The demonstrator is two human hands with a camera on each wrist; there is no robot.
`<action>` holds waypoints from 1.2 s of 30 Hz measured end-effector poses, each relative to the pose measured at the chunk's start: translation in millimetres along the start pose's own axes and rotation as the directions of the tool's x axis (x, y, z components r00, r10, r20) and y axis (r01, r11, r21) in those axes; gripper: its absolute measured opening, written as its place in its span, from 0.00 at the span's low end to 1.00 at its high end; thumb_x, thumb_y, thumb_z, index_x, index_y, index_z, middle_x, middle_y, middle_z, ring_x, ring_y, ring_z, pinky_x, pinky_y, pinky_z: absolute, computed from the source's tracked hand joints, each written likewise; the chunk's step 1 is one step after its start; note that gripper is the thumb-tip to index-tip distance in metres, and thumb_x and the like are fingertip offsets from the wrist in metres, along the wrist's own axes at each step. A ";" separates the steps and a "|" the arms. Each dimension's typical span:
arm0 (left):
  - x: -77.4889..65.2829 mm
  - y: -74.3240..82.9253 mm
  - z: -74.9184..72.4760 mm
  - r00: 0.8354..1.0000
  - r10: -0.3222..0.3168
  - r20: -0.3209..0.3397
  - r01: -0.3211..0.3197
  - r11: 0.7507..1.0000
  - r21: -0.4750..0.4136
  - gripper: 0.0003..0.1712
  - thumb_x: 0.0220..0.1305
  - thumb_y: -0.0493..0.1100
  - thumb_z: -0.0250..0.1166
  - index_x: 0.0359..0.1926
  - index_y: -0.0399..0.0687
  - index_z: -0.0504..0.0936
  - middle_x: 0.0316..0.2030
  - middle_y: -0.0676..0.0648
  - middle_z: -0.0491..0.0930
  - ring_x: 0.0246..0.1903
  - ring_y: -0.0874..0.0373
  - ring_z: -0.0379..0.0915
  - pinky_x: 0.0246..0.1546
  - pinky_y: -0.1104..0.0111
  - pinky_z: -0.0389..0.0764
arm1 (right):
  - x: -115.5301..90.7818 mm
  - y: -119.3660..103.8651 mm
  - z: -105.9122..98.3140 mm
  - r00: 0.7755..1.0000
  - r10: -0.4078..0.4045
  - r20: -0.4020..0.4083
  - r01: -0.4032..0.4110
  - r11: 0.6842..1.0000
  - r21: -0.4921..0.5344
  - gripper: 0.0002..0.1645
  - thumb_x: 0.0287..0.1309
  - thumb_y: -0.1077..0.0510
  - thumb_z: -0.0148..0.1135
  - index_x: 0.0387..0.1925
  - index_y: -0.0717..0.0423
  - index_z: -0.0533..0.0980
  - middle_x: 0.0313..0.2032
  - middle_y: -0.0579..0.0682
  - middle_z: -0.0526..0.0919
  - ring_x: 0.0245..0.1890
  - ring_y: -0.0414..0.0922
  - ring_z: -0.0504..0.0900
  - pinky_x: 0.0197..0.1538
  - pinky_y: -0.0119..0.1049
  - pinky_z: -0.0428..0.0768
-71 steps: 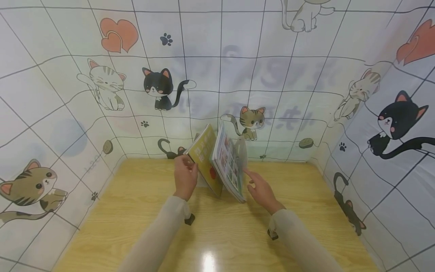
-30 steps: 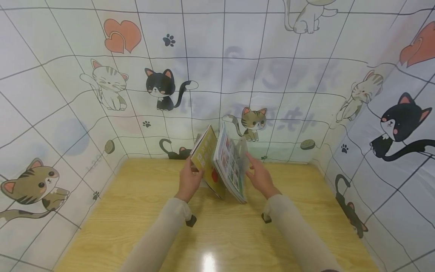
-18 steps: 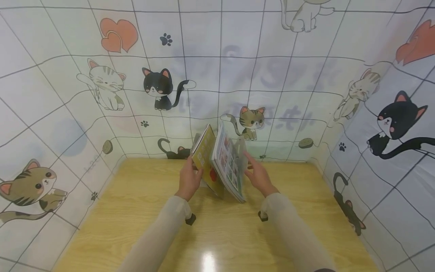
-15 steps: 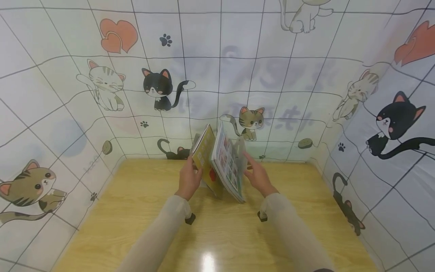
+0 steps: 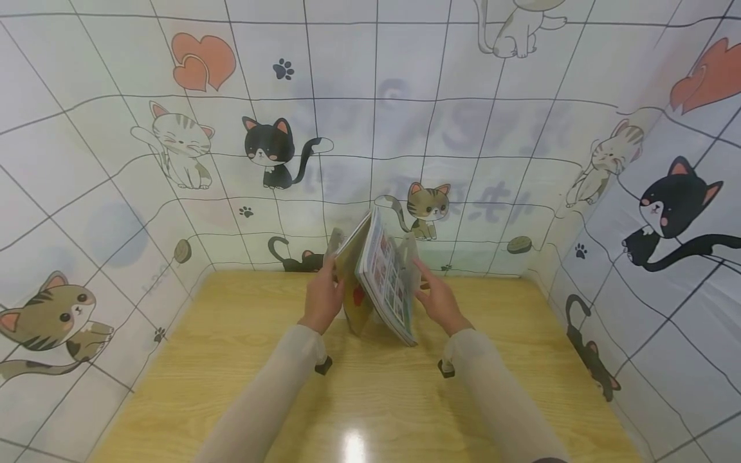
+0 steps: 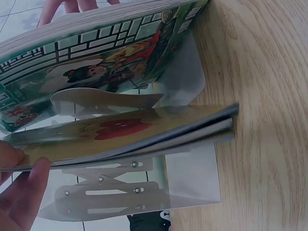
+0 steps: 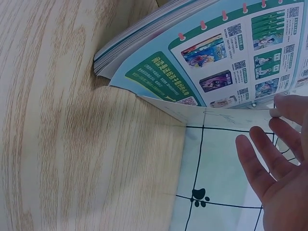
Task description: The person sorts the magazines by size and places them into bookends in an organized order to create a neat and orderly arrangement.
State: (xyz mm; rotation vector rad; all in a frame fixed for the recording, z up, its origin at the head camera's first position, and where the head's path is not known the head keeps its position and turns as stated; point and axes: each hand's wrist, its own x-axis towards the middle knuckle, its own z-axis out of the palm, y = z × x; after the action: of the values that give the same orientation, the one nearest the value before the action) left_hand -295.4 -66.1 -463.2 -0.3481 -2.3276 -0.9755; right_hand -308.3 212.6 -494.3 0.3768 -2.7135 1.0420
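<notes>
In the head view, a yellow book (image 5: 357,292) with a red picture stands tilted in the middle. My left hand (image 5: 323,297) pinches its outer edge, thumb on the cover and fingers behind; the left wrist view shows thin books (image 6: 211,130) stacked against it. To its right leans a thick book (image 5: 386,276) with a printed back cover. Both stand within a pale metal expanding bookend (image 6: 110,192) with flat end plates. My right hand (image 5: 442,302) has its fingers fairly straight, fingertips at the edge of the right end plate (image 5: 411,257).
A wood-grain table (image 5: 370,399) lies under everything. White cat-patterned walls (image 5: 492,128) rise behind and at both sides, close behind the bookend. Small dark wrist cameras (image 5: 324,365) hang under both sleeves.
My left hand has shifted right and tilted the yellow book toward the thick book, narrowing the gap at the top. Earlier my right hand moved up along the end plate; it now stays still.
</notes>
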 end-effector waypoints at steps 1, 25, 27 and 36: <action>0.2 0.3 0.2 1.000 0.008 -0.004 -0.008 1.000 -0.003 0.29 0.59 0.32 0.67 0.60 0.48 0.70 0.42 0.42 0.83 0.30 0.51 0.81 0.29 0.58 0.80 | 0.2 0.1 0.2 1.000 0.001 -0.001 -0.001 1.000 -0.002 0.50 0.60 0.66 0.64 0.75 0.36 0.52 0.55 0.58 0.77 0.49 0.54 0.79 0.46 0.53 0.79; -11.4 -6.5 -1.4 0.996 -0.088 -0.007 0.087 0.991 -0.101 0.41 0.58 0.35 0.71 0.69 0.37 0.62 0.50 0.38 0.79 0.36 0.49 0.81 0.31 0.60 0.81 | 1.6 0.2 -0.3 1.000 0.012 0.004 -0.012 1.000 -0.029 0.50 0.61 0.65 0.64 0.75 0.35 0.52 0.56 0.58 0.77 0.49 0.54 0.80 0.47 0.53 0.79; -12.5 -7.6 -1.0 0.995 -0.096 -0.003 0.095 0.989 -0.111 0.40 0.58 0.35 0.71 0.69 0.37 0.63 0.50 0.39 0.78 0.37 0.50 0.81 0.33 0.60 0.81 | 1.4 0.6 -1.0 1.000 0.013 0.006 -0.012 0.999 -0.030 0.50 0.61 0.65 0.64 0.76 0.35 0.51 0.57 0.58 0.76 0.50 0.54 0.79 0.46 0.53 0.79; -15.0 -11.4 0.1 0.988 -0.152 0.028 0.155 0.980 -0.129 0.39 0.59 0.38 0.70 0.69 0.43 0.63 0.53 0.44 0.77 0.38 0.53 0.79 0.37 0.59 0.80 | -2.0 0.3 -2.9 0.999 -0.021 -0.030 0.020 0.999 -0.030 0.49 0.62 0.63 0.64 0.76 0.35 0.51 0.60 0.55 0.73 0.51 0.53 0.79 0.44 0.52 0.79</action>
State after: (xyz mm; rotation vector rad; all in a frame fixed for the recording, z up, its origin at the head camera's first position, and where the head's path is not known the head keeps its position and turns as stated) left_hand -288.6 -74.2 -478.7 -0.2319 -2.3395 -1.2080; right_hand -306.3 215.1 -493.0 0.3799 -2.6893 0.9931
